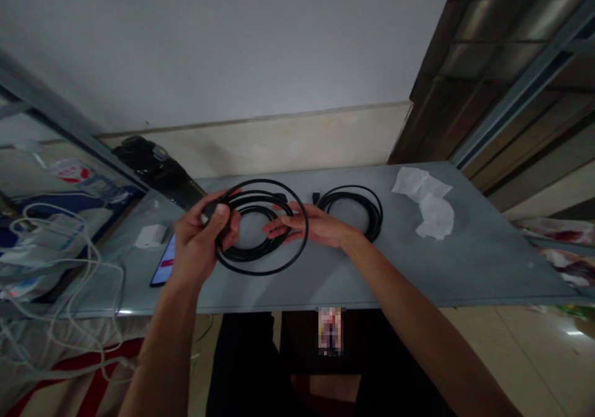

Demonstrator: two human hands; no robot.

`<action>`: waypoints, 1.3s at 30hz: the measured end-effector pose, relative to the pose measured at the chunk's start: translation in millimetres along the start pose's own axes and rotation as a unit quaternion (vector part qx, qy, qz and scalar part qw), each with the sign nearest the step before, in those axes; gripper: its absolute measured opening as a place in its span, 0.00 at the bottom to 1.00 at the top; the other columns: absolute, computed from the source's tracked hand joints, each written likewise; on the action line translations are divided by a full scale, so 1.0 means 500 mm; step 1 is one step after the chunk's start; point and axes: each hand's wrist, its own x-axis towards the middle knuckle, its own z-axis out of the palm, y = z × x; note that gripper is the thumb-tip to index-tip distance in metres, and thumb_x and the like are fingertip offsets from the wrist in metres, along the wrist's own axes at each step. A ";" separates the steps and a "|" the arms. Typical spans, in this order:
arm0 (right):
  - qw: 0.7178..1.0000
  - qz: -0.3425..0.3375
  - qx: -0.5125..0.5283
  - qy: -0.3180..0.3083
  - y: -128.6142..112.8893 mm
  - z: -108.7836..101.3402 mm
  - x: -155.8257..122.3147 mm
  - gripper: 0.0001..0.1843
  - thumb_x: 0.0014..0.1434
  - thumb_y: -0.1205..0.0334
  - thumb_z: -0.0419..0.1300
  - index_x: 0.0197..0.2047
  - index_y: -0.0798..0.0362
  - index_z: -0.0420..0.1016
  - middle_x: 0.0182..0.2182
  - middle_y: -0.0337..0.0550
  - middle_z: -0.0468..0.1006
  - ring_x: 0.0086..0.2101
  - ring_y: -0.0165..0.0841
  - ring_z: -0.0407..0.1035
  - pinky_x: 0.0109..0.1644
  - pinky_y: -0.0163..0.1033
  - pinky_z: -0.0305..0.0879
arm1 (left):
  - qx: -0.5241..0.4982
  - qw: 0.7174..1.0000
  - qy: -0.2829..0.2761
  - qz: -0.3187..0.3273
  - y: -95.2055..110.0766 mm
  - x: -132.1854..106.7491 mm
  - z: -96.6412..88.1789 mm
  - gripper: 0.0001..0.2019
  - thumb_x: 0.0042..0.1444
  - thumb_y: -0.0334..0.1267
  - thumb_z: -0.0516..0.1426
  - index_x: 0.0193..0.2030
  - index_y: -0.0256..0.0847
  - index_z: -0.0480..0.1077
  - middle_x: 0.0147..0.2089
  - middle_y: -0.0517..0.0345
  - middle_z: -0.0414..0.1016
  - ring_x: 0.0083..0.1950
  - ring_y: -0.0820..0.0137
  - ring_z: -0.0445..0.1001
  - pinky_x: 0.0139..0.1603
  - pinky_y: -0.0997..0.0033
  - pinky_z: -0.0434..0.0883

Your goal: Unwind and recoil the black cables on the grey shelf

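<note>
My left hand (203, 234) is closed around a black cable (264, 273), the thumb pressed over a dark bundle or plug. One wide loop of this cable hangs to the right of the hand. Behind that loop are tighter black turns (244, 257) and a small black connector (279, 197). Whether those turns lie on the table or hang from my hand, I cannot tell. My right hand (309, 223) reaches in at the loop's right side, fingers stretched out and apart, with the cable crossing in front of it. A second coiled black cable (374, 219) lies on the table just beyond my right wrist.
The grey table (474, 250) stands against a wall. Crumpled white tissues (432, 203) lie on its right. Toward the left are a phone (163, 267), a white box (151, 236), a dark plastic-wrapped bundle (158, 169) and tangled white cords (93, 268).
</note>
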 end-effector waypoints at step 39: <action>0.726 -0.189 -0.632 0.193 0.046 0.012 -0.012 0.16 0.76 0.49 0.61 0.45 0.51 0.84 0.31 0.49 0.83 0.32 0.41 0.75 0.42 0.42 0.65 | -0.006 0.999 0.030 -0.041 -0.029 -0.037 0.231 0.18 0.66 0.47 0.71 0.56 0.40 0.78 0.45 0.54 0.83 0.54 0.63 0.84 0.64 0.59 0.77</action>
